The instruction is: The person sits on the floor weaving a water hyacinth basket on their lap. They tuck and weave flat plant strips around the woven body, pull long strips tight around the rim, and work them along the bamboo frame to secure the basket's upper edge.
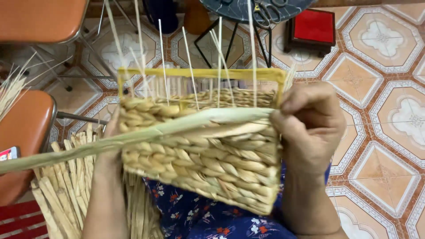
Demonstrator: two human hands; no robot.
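The basket (199, 155) is in the middle, held over the person's lap. It is a box shape made of fat, twisted straw ropes, pale gold and a bit green. A yellow frame (199, 73) runs around its top. Thin sticks (190, 57) poke straight up from the woven part and past the frame. The top rows are not woven, so you can see between the sticks there.

A long flat straw (133, 135) lies across the front of the basket. It starts at the right corner and slants down to the left, past the basket's edge.

The right hand (310, 128) is curled tight on the right side of the basket. Its fingers are bent shut and pinch the end of the long straw against the corner. The left hand (110, 132) is behind the basket's left side. Only its wrist and arm show, so you cannot tell how its fingers are.

A pile of cut straw (66, 186) lies low on the left, just beside the left arm. Two orange chairs (26, 132) sit close on the left. A small table (252, 9) and a red stool (314, 26) stand farther back. On the right, the tiled floor (389, 110) is open.
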